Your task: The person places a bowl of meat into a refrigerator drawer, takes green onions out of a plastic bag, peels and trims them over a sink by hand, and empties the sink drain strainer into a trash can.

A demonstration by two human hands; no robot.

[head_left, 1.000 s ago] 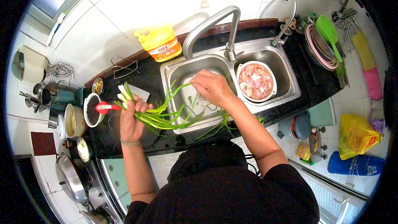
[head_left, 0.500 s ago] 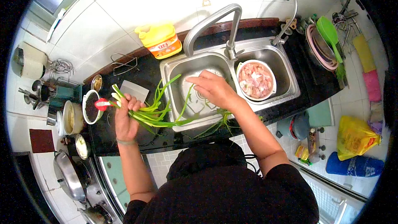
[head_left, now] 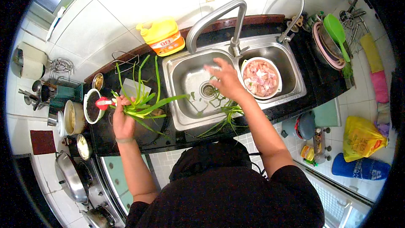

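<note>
My left hand (head_left: 122, 120) is closed round a bunch of green onions (head_left: 145, 109) over the black counter, their leaves fanned up and to the right. Over the right part of the left sink basin (head_left: 181, 114) is my right hand (head_left: 225, 78), its fingers apart and slightly blurred, with nothing seen in them. Green scraps lie in that basin near the drain. More greens (head_left: 230, 114) hang over the sink's front edge, below my right hand. A white bowl of cut raw meat (head_left: 260, 79) stands in the right basin.
Behind the sink rise a large faucet (head_left: 219, 14) and a smaller one at the right. A yellow jug (head_left: 162, 38) stands behind left. Bowls and pots line the left side; a green ladle (head_left: 333, 29) and stacked bowls stand at the right.
The onion leaves have swung from pointing right to fanning upward in my left hand, which moved slightly left. My right hand moved right, away from the leaves, and its fingers opened.
</note>
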